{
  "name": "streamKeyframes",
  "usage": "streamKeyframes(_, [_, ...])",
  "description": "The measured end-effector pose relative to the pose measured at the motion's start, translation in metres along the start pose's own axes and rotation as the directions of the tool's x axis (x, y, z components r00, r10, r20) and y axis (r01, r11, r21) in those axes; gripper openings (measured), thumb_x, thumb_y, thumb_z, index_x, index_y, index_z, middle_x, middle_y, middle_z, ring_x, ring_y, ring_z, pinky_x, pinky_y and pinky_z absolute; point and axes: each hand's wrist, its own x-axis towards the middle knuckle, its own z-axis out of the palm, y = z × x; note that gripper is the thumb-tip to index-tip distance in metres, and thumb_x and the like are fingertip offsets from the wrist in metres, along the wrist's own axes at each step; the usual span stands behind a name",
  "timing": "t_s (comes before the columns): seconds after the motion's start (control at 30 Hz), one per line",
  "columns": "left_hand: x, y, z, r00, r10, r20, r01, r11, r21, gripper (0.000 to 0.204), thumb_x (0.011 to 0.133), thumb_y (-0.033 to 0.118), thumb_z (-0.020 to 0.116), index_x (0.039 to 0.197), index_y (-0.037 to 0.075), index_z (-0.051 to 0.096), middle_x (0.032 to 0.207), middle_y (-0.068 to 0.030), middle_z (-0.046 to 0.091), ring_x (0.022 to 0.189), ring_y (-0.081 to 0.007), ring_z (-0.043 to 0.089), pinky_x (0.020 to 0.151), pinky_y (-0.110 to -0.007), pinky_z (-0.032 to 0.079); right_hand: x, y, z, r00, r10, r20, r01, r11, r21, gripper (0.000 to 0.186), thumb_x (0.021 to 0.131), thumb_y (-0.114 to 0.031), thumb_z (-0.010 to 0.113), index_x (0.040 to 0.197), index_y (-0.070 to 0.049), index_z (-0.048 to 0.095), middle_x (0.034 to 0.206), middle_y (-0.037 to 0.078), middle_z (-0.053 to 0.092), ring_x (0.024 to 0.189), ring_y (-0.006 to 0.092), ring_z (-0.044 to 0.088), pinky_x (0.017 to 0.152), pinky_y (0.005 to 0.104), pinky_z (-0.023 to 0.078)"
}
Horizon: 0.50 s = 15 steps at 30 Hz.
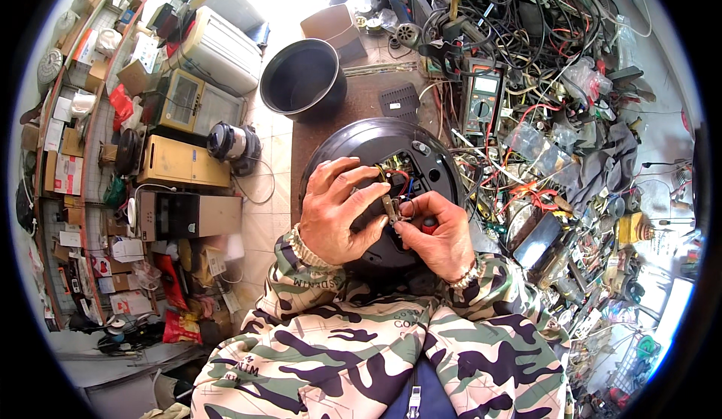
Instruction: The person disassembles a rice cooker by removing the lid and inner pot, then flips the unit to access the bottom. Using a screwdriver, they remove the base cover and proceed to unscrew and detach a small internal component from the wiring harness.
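A round black appliance lid or housing point(335, 147) lies before me, its middle opened to show a small circuit board and red and blue wires point(402, 173). Over its left side is my left hand point(331, 212), fingers spread, with thumb and forefinger on either side of a small metal part point(391, 208). My right hand point(442, 242) pinches that metal part between thumb and forefinger. Something with a red end point(429, 226) shows in the right palm; its kind is mostly hidden. My fingers cover part of the housing's opening.
Beyond the housing stand a black inner pot point(302, 80), a cardboard box point(331, 31) and a dark flat slotted part point(399, 102) on a brown table point(368, 88). On the right, a multimeter point(483, 99) lies among tangled cables, pliers point(535, 195) and loose parts. Appliances and crowded shelves line the left.
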Motion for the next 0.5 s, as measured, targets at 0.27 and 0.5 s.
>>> streamKeyframes(0.27, [-0.001, 0.005, -0.003, 0.999, 0.013, 0.049, -0.011, 0.999, -0.041, 0.058, 0.067, 0.017, 0.088, 0.123, 0.014, 0.074, 0.127, -0.0084, 0.071, 0.122, -0.0341, 0.065, 0.109, -0.055, 0.042, 0.000, 0.009, 0.002, 0.992, -0.103, -0.072, 0.094, 0.988, -0.123, 0.025, 0.085, -0.002, 0.082, 0.105, -0.003, 0.068, 0.089, -0.002, 0.070, 0.066, 0.0002, 0.050, 0.060, 0.0198, 0.045])
streamKeyframes(0.5, [-0.004, 0.006, 0.000, 1.000, 0.023, 0.009, -0.022, 0.998, -0.054, 0.063, 0.063, 0.016, 0.091, 0.123, 0.011, 0.074, 0.126, -0.0107, 0.073, 0.116, -0.0363, 0.068, 0.109, -0.057, 0.044, 0.000, 0.012, 0.003, 0.987, -0.141, -0.076, 0.130, 0.983, -0.130, 0.028, 0.084, -0.004, 0.083, 0.107, -0.003, 0.068, 0.091, 0.000, 0.072, 0.068, 0.0015, 0.054, 0.061, 0.0215, 0.048])
